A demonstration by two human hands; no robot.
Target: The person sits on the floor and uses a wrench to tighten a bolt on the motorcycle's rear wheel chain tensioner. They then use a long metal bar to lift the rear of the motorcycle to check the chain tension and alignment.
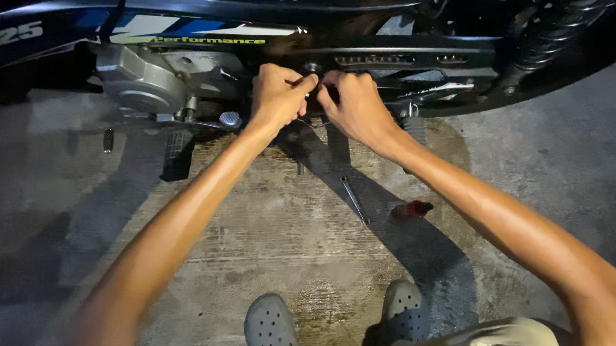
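Both hands meet at a small round bolt (pixel 312 68) low on the motorbike (pixel 419 29). The left hand (pixel 279 95) and right hand (pixel 356 105) are curled around it. A blue, white and yellow sticker (pixel 188 33) runs sideways. A wrench (pixel 354 200) lies slanted on the floor (pixel 261 227).

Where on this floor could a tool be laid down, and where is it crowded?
Bare concrete lies left of the left forearm, below the engine case. It is crowded around the wrench, the red item and both hands.

Stained concrete floor (pixel 261 220), dim light, hard shadows
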